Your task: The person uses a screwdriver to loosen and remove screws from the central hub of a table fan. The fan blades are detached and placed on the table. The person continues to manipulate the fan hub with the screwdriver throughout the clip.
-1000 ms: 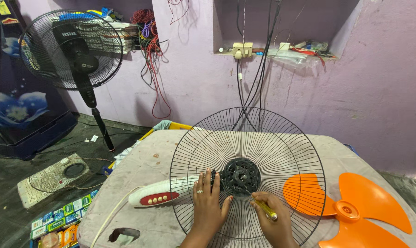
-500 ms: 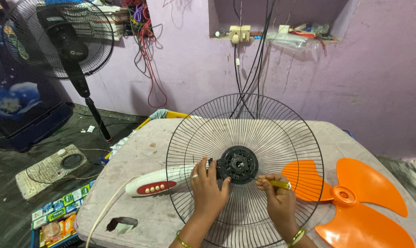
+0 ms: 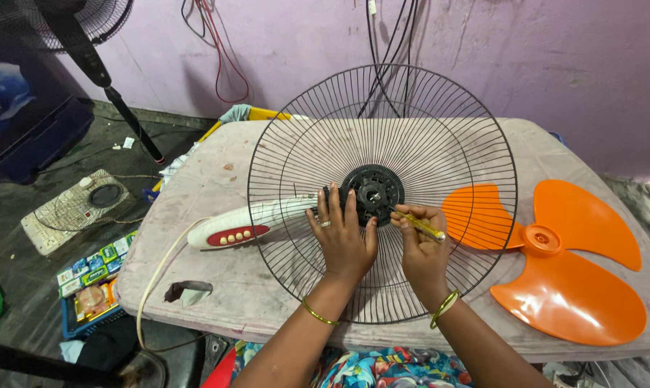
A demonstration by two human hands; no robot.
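Note:
A black wire fan guard (image 3: 440, 144) lies on the table, over a white fan body with a red control panel (image 3: 235, 228). My left hand (image 3: 343, 233) rests flat on the wires, fingers spread, next to the black centre hub (image 3: 373, 194). My right hand (image 3: 420, 244) grips a yellow-handled screwdriver (image 3: 422, 225) whose tip points at the hub's right edge.
An orange three-blade fan propeller (image 3: 555, 259) lies on the pale table (image 3: 217, 179) to the right of the guard. On the floor to the left stand a pedestal fan (image 3: 88, 50), a white fan base (image 3: 77, 208) and a tray of small boxes (image 3: 91, 276). Cables hang on the purple wall.
The view has tilted down and moved closer to the table. My right hand has brought the screwdriver tip up to the hub. My left hand has stayed on the guard.

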